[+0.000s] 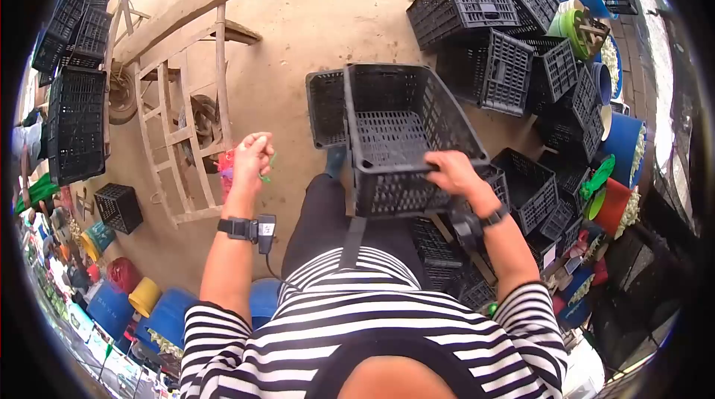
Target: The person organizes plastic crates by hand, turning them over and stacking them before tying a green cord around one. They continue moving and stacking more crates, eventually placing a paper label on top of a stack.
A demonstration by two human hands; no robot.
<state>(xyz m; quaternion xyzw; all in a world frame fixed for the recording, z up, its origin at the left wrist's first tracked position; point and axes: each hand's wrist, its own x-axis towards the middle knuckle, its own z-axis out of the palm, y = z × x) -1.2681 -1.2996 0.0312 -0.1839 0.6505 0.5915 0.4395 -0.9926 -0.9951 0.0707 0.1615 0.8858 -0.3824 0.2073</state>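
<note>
From the head camera: gripping near rim of black plastic crate (398,127) with right hand (453,172), held tilted just in front of legs; clutching small green item (267,173) in closed left hand (252,159), near wooden cart (182,101)

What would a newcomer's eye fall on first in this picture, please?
Probably the black crate at the centre, gripped at its near rim by the right hand. Next, the heap of black crates at upper right and the wooden cart at left, while the left hand is closed on a small green thing.
</note>
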